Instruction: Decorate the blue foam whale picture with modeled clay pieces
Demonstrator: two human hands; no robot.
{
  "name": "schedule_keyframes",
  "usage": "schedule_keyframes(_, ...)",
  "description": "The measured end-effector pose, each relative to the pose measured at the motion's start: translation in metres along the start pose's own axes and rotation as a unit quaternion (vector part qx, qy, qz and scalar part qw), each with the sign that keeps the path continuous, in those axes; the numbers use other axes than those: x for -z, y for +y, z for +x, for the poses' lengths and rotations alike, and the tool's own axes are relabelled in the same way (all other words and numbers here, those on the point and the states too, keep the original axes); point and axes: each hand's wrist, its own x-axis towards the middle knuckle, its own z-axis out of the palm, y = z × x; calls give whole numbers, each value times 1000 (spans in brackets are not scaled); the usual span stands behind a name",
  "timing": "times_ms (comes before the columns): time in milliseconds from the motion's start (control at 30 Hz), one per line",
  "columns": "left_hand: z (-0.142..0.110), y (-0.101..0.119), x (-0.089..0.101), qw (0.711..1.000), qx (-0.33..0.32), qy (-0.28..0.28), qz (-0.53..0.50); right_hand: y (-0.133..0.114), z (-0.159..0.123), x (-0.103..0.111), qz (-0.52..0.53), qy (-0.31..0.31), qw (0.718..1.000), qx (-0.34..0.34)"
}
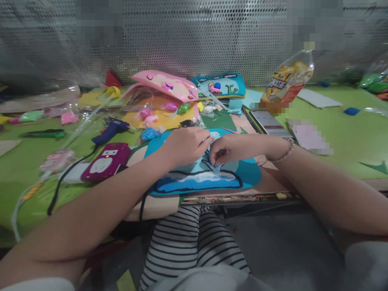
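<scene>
A blue felt craft board (197,180) with a white cloud shape and black outlines lies at the table's near edge. Both hands rest on its upper part. My left hand (185,144) is closed, its fingers pinching a small pale blue piece against the board. My right hand (233,148), with a bead bracelet at the wrist, is also closed in a pinch on a small light blue felt piece (216,168) just beside the left hand. The fingertips of both hands nearly touch.
A blue glue gun (110,130) and a magenta device (104,161) lie to the left with a black cable. Pink (165,84) and blue (220,85) finished craft boards stand behind, with clay lumps. A snack bag (286,83), a phone (268,122), and a perforated metal wall (194,36) sit beyond.
</scene>
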Motion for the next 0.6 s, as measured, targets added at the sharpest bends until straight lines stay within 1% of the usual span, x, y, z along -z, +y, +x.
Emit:
schedule_keyframes(167, 0, 0, 0, 1000, -8, 6, 1, -2, -1, 0, 0, 2, 1000, 8)
schedule_keyframes(333, -1, -1, -1, 1000, -12, 8, 6, -4, -1, 2, 4, -9, 1000, 12)
schedule_keyframes(467, -1, -2, -2, 1000, -19, 8, 9, -3, -1, 1, -7, 5, 1000, 8)
schedule_keyframes(600, -1, -1, -1, 1000, -19, 3, 9, -2, -1, 1, -14, 4, 1000, 4)
